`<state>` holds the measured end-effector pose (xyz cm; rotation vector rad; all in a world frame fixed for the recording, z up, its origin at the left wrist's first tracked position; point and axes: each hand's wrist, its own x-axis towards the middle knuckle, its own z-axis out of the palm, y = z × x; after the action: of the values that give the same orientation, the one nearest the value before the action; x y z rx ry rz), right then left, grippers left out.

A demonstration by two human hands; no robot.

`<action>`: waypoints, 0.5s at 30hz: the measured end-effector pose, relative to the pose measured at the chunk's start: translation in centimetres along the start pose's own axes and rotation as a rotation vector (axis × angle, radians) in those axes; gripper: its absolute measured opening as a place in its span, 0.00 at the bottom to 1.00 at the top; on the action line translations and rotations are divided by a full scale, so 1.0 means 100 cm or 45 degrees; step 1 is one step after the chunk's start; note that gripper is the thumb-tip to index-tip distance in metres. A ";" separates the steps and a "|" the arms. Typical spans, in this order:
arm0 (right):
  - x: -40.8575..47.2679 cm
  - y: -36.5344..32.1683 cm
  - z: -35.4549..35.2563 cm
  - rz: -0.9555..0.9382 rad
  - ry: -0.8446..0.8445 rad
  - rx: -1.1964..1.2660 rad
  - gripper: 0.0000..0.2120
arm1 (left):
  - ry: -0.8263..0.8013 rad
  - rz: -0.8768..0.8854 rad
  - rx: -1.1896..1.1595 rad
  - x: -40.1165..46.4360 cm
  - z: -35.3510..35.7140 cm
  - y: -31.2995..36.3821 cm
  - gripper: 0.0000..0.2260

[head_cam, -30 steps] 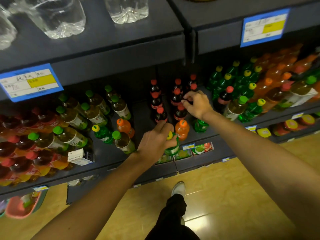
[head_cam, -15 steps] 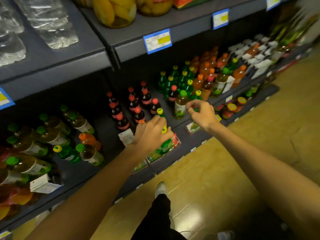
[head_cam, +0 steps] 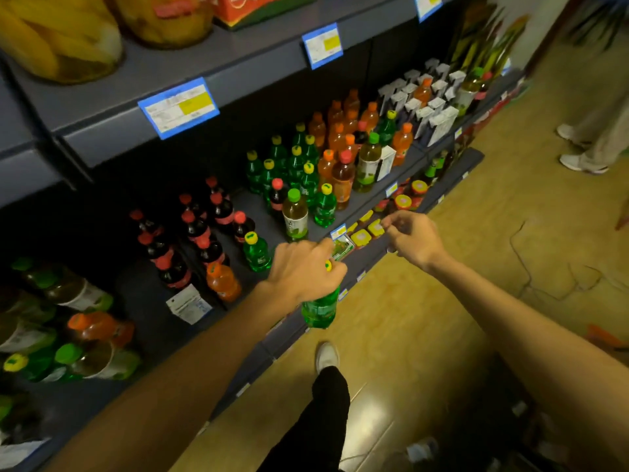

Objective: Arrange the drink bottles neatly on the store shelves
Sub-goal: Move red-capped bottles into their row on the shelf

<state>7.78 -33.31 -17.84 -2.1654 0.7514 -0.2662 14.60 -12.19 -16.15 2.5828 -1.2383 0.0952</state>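
From the head camera you look down at a dark shelf (head_cam: 149, 301) full of drinks. Your left hand (head_cam: 303, 270) has its grip closed around the neck of a green bottle (head_cam: 320, 310) with a yellow cap. You hold this bottle in the air, just past the front edge of the shelf, above the yellow floor (head_cam: 476, 267). Its bottom hangs below your hand.

Your right hand (head_cam: 413, 238) is out in front of the shelf's front edge, further to the right. Its fingers are curled in a narrow grip, and you cannot tell if they pinch anything.

On the shelf, near the front edge and just left of your left hand, stand another green bottle (head_cam: 256, 252) and an orange bottle (head_cam: 223, 281). Behind them is a group of dark cola bottles (head_cam: 200, 229) with red caps. Further right stands a tea bottle (head_cam: 295, 216) with a green cap, then more green bottles (head_cam: 292, 161), then a bunch of orange bottles (head_cam: 343, 120) toward the back. White cartons (head_cam: 429, 103) stand at the right end of the shelf.

Blue price tags (head_cam: 178, 107) hang on the front edge of the shelf above. Big jars (head_cam: 58, 35) of yellow food sit on top of it.

Your leg and white shoe (head_cam: 327, 356) show on the floor below.
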 end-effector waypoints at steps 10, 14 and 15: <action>0.129 -0.026 -0.005 -0.216 -0.427 -0.329 0.04 | -0.058 -0.164 -0.026 0.100 0.018 -0.036 0.12; 0.173 -0.026 0.004 -0.294 -0.494 -0.423 0.06 | -0.015 -0.253 0.076 0.125 0.028 -0.053 0.14; 0.182 -0.021 0.006 -0.286 -0.490 -0.416 0.05 | 0.027 -0.274 0.073 0.128 0.030 -0.056 0.13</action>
<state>23.46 -42.76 -17.71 -2.5105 0.3497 0.1721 26.85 -19.39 -17.99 2.7384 -0.9562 0.1160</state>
